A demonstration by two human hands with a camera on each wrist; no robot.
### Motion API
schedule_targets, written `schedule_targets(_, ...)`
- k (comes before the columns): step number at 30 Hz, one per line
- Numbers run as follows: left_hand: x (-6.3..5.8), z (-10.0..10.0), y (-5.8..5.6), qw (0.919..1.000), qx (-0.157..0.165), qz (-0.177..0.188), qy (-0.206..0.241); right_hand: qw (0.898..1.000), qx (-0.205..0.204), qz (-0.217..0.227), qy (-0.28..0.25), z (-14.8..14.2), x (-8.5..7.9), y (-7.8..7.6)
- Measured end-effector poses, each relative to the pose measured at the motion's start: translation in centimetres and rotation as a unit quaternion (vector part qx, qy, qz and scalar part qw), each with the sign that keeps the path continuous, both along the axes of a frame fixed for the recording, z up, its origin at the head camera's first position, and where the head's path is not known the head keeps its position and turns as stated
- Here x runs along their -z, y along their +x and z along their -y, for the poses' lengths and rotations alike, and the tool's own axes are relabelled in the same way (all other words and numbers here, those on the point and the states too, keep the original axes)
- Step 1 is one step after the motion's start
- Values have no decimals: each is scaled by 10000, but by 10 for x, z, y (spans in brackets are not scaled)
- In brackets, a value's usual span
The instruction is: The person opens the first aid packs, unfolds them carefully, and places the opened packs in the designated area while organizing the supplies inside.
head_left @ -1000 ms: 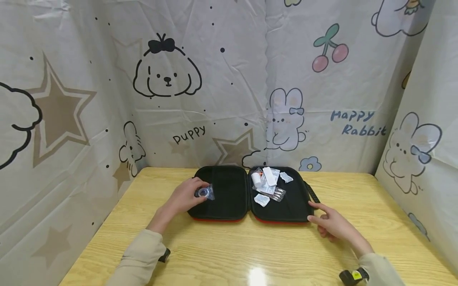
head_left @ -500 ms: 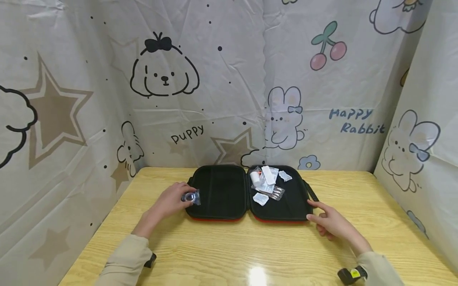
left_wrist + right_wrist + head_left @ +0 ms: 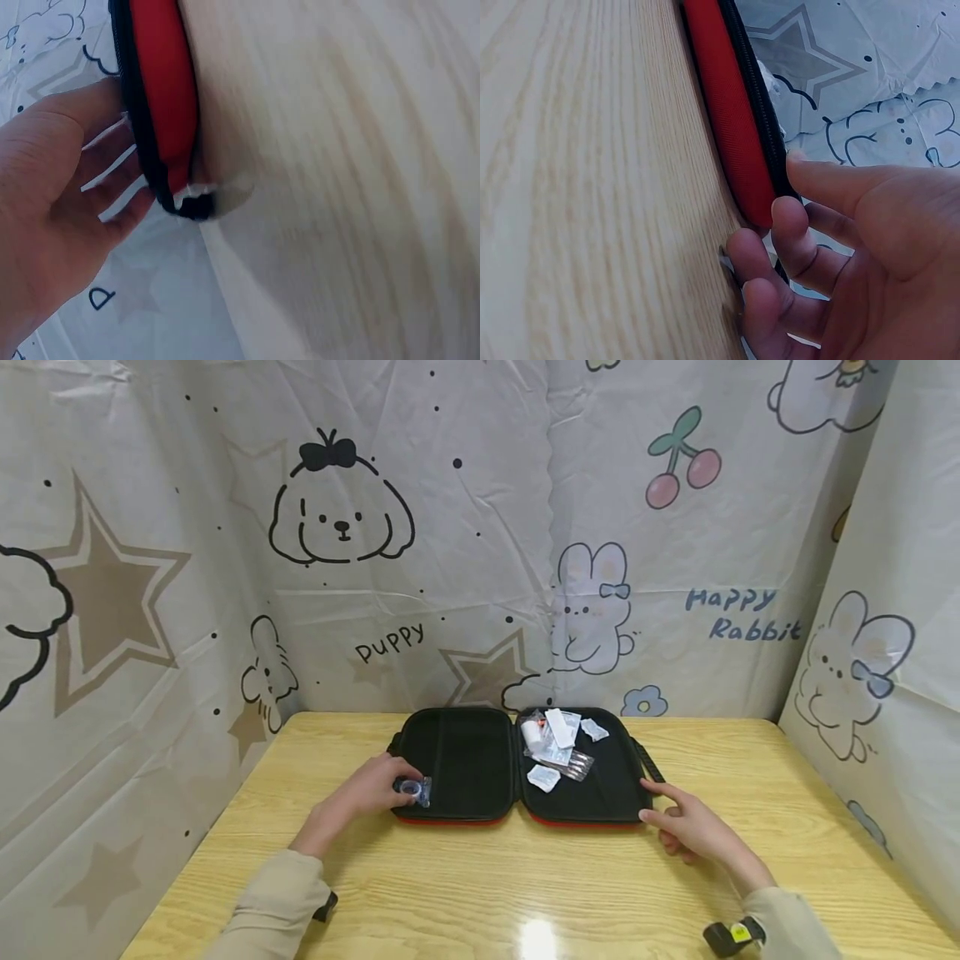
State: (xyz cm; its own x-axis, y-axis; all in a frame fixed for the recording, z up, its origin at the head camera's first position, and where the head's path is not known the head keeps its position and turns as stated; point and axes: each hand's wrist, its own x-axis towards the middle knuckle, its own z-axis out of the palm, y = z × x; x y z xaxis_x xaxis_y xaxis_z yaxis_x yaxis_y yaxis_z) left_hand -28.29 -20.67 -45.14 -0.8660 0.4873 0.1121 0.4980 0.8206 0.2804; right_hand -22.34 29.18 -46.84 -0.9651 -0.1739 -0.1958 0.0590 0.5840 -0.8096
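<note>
My left hand (image 3: 375, 785) is over the near left corner of the open zip case (image 3: 480, 760), black inside with a red outside. Its thumb and fingers pinch a small clear packet (image 3: 422, 793) with a pale ring inside, low over the left half. The left wrist view shows this hand (image 3: 67, 180) reaching behind the case's red side (image 3: 163, 82), which hides the packet. My right hand (image 3: 697, 827) holds the case's right edge near the front corner. In the right wrist view the thumb and fingertips of this hand (image 3: 870, 232) meet the zipped rim (image 3: 754, 90).
In the case's right half lie a white roll (image 3: 533, 735) in plastic, a white strip (image 3: 559, 727), a clear packet of thin sticks (image 3: 576, 766) and two crumpled white packets (image 3: 543, 777). A black strap (image 3: 649, 763) hangs at the right. A printed cloth (image 3: 465, 527) stands behind the wooden table (image 3: 450, 885).
My left hand moved the clear packet left and toward me, then slightly right and lower, into the near left corner of the case. The right hand stays at the case's edge.
</note>
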Motion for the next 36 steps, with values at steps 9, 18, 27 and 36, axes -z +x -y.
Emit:
schedule_targets(9,2,-19,-1,9953,32,602,758,10000,24,18,-56,2,-1,-1)
schedule_targets(18,4,-25,4,9625,-161,1761,2058,9999,19,49,-150,2,-2,-1)
schedule_targets(27,0,-28,1,8894,-1266,2705,3460,9999,58,48,-98,0,-1,0)
schedule_targets(36,2,-42,1,8287,-1261,3643,4058,9999,54,72,-139,1,-1,1)
